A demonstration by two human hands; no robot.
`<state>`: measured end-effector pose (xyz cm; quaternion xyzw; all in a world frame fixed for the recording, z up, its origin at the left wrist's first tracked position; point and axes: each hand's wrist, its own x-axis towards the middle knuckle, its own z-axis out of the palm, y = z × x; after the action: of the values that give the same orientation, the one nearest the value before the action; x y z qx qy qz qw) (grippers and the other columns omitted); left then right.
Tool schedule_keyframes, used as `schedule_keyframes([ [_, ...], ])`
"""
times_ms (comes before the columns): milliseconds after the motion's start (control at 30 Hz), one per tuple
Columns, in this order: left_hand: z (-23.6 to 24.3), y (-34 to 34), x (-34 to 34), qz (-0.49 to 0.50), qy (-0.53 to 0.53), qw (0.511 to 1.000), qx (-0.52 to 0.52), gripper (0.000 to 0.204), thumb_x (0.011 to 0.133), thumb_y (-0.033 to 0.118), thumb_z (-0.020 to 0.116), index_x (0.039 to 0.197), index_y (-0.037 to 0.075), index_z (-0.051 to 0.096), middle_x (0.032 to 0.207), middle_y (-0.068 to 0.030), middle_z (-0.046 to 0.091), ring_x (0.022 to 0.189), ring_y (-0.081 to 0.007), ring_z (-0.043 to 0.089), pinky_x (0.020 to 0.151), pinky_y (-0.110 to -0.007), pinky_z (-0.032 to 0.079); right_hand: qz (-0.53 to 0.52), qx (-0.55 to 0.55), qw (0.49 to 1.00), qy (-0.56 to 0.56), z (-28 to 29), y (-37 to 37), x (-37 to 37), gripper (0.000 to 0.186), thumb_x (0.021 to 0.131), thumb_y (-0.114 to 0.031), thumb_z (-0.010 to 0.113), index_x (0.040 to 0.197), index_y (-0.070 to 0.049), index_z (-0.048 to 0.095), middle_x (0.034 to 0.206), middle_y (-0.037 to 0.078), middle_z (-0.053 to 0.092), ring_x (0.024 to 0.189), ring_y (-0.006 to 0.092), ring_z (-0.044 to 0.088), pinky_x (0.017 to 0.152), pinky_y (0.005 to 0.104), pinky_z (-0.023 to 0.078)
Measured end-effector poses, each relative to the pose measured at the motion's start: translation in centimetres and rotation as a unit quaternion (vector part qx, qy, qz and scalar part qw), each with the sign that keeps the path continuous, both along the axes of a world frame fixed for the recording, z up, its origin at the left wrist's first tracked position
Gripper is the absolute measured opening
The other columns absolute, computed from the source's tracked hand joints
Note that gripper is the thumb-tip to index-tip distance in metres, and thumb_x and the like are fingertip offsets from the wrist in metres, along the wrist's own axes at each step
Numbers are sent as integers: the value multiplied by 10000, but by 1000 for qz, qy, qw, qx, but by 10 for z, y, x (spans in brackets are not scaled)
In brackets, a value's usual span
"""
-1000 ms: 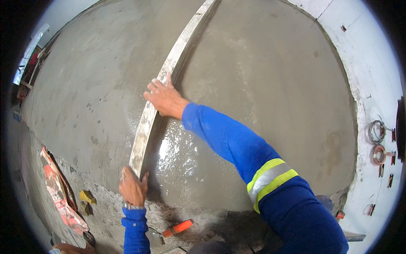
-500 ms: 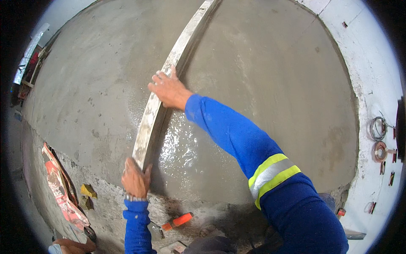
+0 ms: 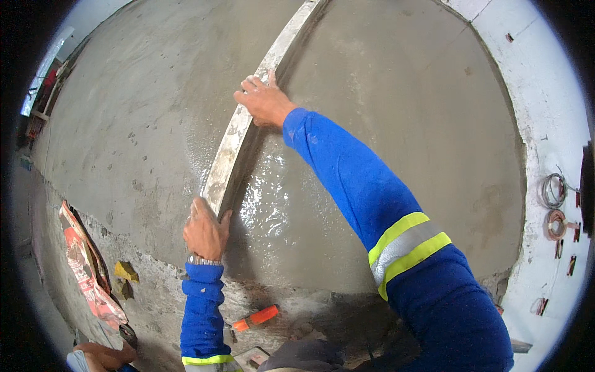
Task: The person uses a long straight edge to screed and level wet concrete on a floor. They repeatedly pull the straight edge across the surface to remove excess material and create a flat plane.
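Observation:
A long, pale straightedge (image 3: 229, 147), smeared with mortar, lies across a wet grey mortar surface (image 3: 396, 155) and runs away from me to the upper edge of the view. My left hand (image 3: 206, 230) is closed round its near end, thumb on the right side. Farther along, my right hand (image 3: 265, 102) grips it from the right, with fingers over the top face. Water shines on the mortar just right of the bar. Both sleeves are blue with reflective bands.
An orange-handled tool (image 3: 255, 317) lies on the rough strip near me. At left are a torn red-and-white bag (image 3: 87, 266) and a yellow piece (image 3: 126, 271). Part of another person (image 3: 105, 356) shows at lower left. Cable coils (image 3: 553, 191) hang along the white wall (image 3: 548, 105) at right.
Both hands have moved away from me and slightly right, carrying the straightedge's near end with them. My grip on it stays the same.

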<state>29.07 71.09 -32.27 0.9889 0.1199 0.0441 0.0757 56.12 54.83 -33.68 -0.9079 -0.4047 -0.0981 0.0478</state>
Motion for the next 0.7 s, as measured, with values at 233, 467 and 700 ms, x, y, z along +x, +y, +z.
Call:
schedule_keyframes([
  [233, 5, 19, -87, 11, 67, 997, 21, 551, 754, 357, 797, 1046, 11, 483, 940, -213, 619, 791, -435, 645, 641, -476, 537, 50, 23, 998, 33, 7, 5, -88, 572, 678, -124, 782, 1196, -90, 541, 1290, 158, 506, 1323, 374, 417, 1039, 765, 257],
  [467, -7, 11, -39, -18, 17, 999, 31, 552, 760, 349, 793, 1052, 11, 470, 966, -227, 621, 808, -435, 646, 643, -487, 526, 7, 3, 1000, 17, 4, -17, -44, 582, 683, -174, 798, 1209, -118, 556, 1315, 134, 513, 1341, 344, 411, 1064, 746, 237],
  [700, 5, -25, 31, -29, 15, 999, -7, 544, 770, 335, 790, 1050, 8, 457, 991, -225, 625, 837, -438, 653, 687, -492, 534, -44, -25, 999, 0, 0, -38, 18, 543, 693, -168, 786, 1190, -132, 572, 1306, 114, 520, 1343, 329, 414, 1069, 735, 251],
])
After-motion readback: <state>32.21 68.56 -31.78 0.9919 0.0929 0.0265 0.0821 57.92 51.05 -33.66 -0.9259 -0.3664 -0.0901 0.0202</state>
